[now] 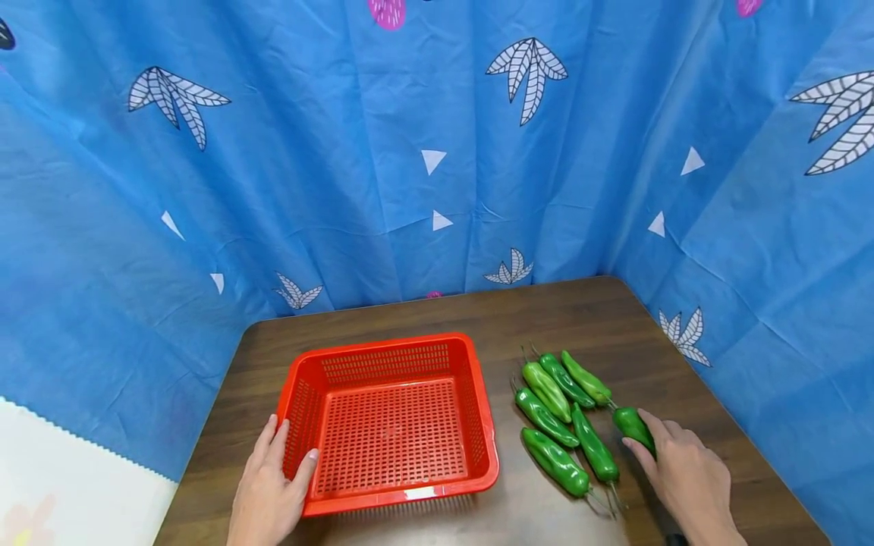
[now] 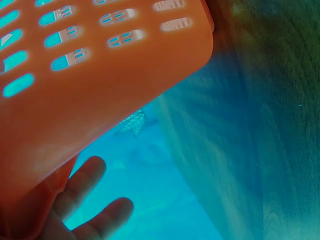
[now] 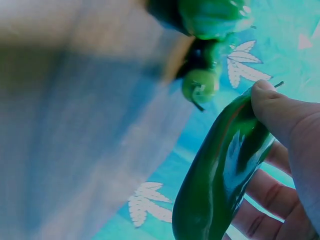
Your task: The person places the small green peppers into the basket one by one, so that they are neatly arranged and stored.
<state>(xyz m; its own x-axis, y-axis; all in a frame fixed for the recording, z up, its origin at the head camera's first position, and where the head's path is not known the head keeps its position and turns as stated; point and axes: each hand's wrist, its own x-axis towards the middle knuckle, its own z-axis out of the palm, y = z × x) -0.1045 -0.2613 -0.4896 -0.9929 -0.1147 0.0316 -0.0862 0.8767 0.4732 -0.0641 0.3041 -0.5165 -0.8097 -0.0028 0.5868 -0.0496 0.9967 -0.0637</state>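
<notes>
My left hand [image 1: 269,481] holds the left rim of a red plastic basket [image 1: 399,497] near its front corner, thumb over the inner side and fingers along the outside. Two of its fingers [image 2: 82,182] show beside the basket wall [image 2: 125,85] in the left wrist view. At the right, my right hand [image 1: 686,466] grips a dark green pepper [image 1: 632,427]. Up close, the right wrist view has the thumb [image 3: 277,107] on one side of this glossy pepper [image 3: 220,170] and curled fingers on the other. Its stem end points toward the other peppers.
Several green peppers [image 1: 546,390] lie in a loose group between the basket and my right hand, some lighter than others. All stand on a brown wooden table [image 1: 539,311]. Blue patterned curtains [image 1: 410,136] hang behind it and along both sides.
</notes>
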